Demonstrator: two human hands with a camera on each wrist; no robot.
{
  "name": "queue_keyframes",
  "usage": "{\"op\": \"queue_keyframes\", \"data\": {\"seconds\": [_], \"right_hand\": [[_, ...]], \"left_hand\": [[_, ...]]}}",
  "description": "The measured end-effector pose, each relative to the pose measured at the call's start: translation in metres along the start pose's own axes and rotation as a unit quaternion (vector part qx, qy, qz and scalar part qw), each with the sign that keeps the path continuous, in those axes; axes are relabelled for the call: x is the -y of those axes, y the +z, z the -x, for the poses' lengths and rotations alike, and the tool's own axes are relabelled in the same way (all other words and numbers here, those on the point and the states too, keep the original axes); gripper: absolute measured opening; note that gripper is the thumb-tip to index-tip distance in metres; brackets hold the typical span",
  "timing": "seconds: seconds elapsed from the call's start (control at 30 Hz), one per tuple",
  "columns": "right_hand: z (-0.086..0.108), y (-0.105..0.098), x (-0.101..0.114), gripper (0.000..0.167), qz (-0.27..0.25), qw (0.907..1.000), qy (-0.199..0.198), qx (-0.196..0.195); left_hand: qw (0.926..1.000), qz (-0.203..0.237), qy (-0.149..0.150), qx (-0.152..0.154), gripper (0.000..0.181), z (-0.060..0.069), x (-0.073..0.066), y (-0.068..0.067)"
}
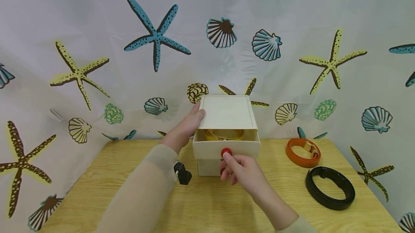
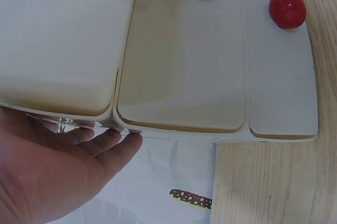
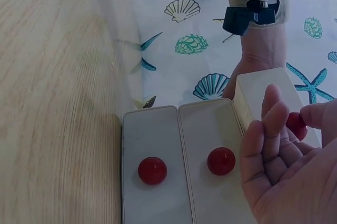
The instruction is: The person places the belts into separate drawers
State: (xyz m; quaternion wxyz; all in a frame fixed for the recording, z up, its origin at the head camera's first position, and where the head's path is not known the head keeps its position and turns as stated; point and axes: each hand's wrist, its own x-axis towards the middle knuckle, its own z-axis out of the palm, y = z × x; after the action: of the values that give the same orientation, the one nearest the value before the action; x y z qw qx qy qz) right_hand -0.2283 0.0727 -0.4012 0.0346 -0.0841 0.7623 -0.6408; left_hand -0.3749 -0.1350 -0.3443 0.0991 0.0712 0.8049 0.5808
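Head view: the right hand (image 1: 242, 170) pinches the red knob (image 1: 226, 151) of the pulled-out top drawer (image 1: 207, 150) (a yellow belt (image 1: 223, 138) coiled inside) in the white drawer box (image 1: 228, 112). Left wrist: the left hand (image 2: 58, 171), fingers extended, touches the box's side. Right wrist: two lower knobs (image 3: 221, 161) show.

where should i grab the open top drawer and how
Probably by its round red knob, pinched between thumb and forefinger from the front: it juts from the middle of the flat drawer front, and the right hand holds it from that side.
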Motion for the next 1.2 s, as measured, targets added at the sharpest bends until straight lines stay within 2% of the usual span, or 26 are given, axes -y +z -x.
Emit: {"op": "queue_keyframes", "data": {"seconds": [0.17,0.8,1.0,1.2], "right_hand": [[-0.006,0.000,-0.001,0.047,0.000,1.0000,0.002,-0.002],[-0.018,-0.003,0.001,0.049,-0.023,0.9997,0.004,0.008],[-0.022,-0.004,0.001,0.052,-0.017,0.9998,0.004,0.005],[-0.026,-0.003,0.000,0.052,-0.009,1.0000,0.000,-0.003]], "left_hand": [[1.0000,-0.001,-0.008,-0.005,0.070,-0.001,-0.001,0.000],[1.0000,-0.001,0.005,0.006,0.070,0.000,0.001,-0.002],[0.9999,0.003,0.008,0.010,0.071,-0.001,0.000,-0.002],[0.9999,0.000,-0.002,0.012,0.071,-0.001,-0.001,-0.003]]}}
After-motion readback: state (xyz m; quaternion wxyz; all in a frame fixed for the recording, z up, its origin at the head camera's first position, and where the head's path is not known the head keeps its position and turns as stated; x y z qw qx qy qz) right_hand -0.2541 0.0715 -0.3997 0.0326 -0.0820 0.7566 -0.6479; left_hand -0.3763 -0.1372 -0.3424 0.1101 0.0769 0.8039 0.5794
